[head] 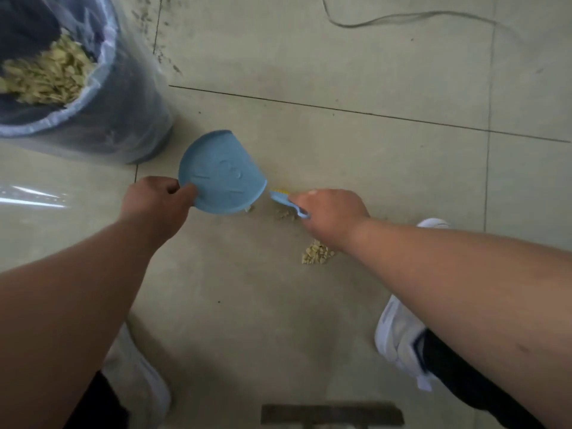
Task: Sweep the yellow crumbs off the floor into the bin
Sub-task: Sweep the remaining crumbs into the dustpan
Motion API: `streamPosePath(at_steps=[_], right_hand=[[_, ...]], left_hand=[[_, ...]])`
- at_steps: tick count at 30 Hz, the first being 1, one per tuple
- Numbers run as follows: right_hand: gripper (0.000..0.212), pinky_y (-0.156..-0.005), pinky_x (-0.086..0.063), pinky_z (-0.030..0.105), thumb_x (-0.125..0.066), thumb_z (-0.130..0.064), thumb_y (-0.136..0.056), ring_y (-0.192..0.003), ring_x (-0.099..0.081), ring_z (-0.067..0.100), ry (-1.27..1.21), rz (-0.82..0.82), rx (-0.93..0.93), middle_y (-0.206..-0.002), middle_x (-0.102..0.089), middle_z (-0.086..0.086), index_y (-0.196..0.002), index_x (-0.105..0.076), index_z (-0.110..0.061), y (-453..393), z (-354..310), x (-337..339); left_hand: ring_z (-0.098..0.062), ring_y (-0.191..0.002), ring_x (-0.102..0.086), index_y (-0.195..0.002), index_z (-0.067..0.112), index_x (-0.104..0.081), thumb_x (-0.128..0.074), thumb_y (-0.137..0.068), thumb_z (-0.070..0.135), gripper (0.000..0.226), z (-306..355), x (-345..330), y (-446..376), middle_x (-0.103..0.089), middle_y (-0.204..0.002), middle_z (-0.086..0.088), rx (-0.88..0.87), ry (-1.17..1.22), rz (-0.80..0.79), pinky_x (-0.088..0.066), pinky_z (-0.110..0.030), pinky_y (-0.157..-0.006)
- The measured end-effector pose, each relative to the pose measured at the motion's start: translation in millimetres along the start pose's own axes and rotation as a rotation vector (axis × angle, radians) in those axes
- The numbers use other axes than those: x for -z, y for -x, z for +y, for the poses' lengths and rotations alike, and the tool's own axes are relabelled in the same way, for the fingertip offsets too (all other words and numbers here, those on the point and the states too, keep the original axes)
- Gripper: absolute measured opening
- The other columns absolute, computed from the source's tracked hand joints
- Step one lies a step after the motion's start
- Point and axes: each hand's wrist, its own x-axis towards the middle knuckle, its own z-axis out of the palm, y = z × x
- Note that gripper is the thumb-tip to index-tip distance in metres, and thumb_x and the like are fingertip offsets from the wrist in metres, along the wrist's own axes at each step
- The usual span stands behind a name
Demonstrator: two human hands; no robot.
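Your left hand (154,199) holds the dustpan (221,173) just right of the bin (102,119). Your right hand (328,212) holds the brush (286,203) beside the dustpan's lip, with crumbs (317,252) on the floor (340,88) below your wrist.

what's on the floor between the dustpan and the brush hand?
Head view: a small scatter of yellow crumbs on the floor, between the dustpan and the right hand, under the brush.

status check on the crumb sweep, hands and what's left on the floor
Left hand grips blue dustpan; right hand grips small brush. Yellow crumbs still on floor by right wrist, a few at pan's edge. Bin close on left, nothing blocking.
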Motion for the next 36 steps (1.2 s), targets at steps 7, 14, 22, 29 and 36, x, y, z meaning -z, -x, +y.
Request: streamPosePath(at_steps=[7, 14, 22, 29, 36], right_hand=[[0.015, -0.064, -0.039, 0.032, -0.050, -0.025, -0.088, -0.086, -0.063, 0.038, -0.093, 0.294, -0.306, -0.086, -0.064, 0.007, -0.096, -0.061, -0.022, -49, 67, 49], [0.036, -0.086, -0.053, 0.042, -0.052, -0.024, -0.094, -0.108, -0.064, 0.039, 0.053, 0.079, -0.041, -0.124, -0.067, 0.014, -0.129, -0.061, -0.025, -51, 43, 23], [0.040, -0.084, -0.058, 0.042, -0.047, -0.021, -0.096, -0.112, -0.066, 0.029, 0.226, -0.101, 0.512, -0.131, -0.067, -0.006, -0.132, -0.056, -0.034, -47, -54, -22], [0.042, -0.080, -0.058, 0.037, -0.047, -0.023, -0.099, -0.129, -0.051, 0.022, 0.556, -0.263, 0.734, -0.142, -0.055, -0.024, -0.137, -0.053, -0.041, -36, 22, 12], [0.053, -0.080, -0.058, 0.044, -0.055, -0.012, -0.087, -0.121, -0.058, 0.031, 0.311, -0.039, 0.606, -0.135, -0.066, -0.007, -0.136, -0.060, -0.032, -42, 59, 41]], left_hand=[[-0.045, -0.073, -0.069, -0.072, 0.003, -0.074, -0.057, -0.078, 0.042, 0.042, -54, 10, 10, -0.072, -0.071, -0.025, 0.130, 0.048, 0.048, -0.060, -0.050, -0.065], [-0.042, -0.073, -0.071, -0.068, 0.011, -0.076, -0.060, -0.083, 0.035, 0.032, -81, 3, 15, -0.074, -0.069, -0.019, 0.195, 0.051, -0.001, -0.061, -0.047, -0.067], [-0.034, -0.061, -0.065, -0.075, 0.007, -0.079, -0.059, -0.084, 0.028, 0.030, -59, 3, 0, -0.078, -0.076, -0.019, 0.261, 0.210, 0.059, -0.055, -0.038, -0.059], [-0.044, -0.074, -0.069, -0.072, 0.008, -0.077, -0.059, -0.082, 0.034, 0.033, -56, 4, -2, -0.076, -0.076, -0.021, 0.132, 0.060, -0.059, -0.061, -0.049, -0.063], [-0.042, -0.070, -0.068, -0.066, 0.005, -0.074, -0.058, -0.086, 0.030, 0.036, -61, -9, 5, -0.073, -0.070, -0.021, 0.090, -0.032, -0.129, -0.060, -0.048, -0.064]])
